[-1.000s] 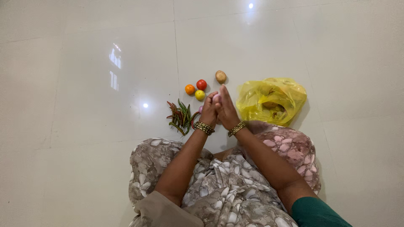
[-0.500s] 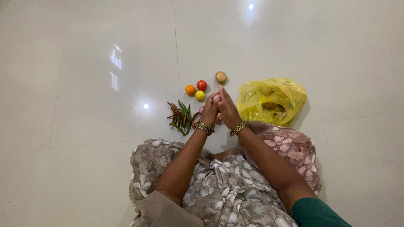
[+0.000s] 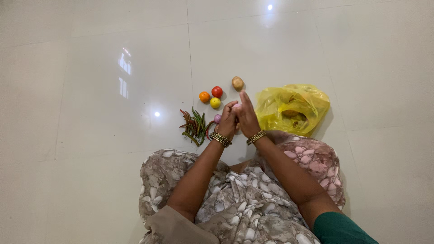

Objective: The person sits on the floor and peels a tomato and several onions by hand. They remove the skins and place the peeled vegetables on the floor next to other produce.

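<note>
I sit on a pale tiled floor with both hands raised together in front of my lap. My left hand (image 3: 227,123) is curled around a small pale pink thing (image 3: 237,106), mostly hidden by the fingers. My right hand (image 3: 247,118) presses against it from the right, index finger pointing away from me. Both wrists wear gold bangles. A small purple onion (image 3: 217,118) shows just left of my left hand. Beyond the hands lie an orange tomato (image 3: 204,96), a red tomato (image 3: 217,91), a yellow one (image 3: 215,102) and a potato (image 3: 237,82).
A bunch of red and green chillies (image 3: 194,126) lies on the floor left of my hands. A crumpled yellow plastic bag (image 3: 291,108) with something inside sits to the right, touching my knee. My patterned garment (image 3: 235,203) covers my lap.
My hands have stayed together in the same spot. The fingers have shifted slightly around the small pink thing, and my right index finger now points straighter.
</note>
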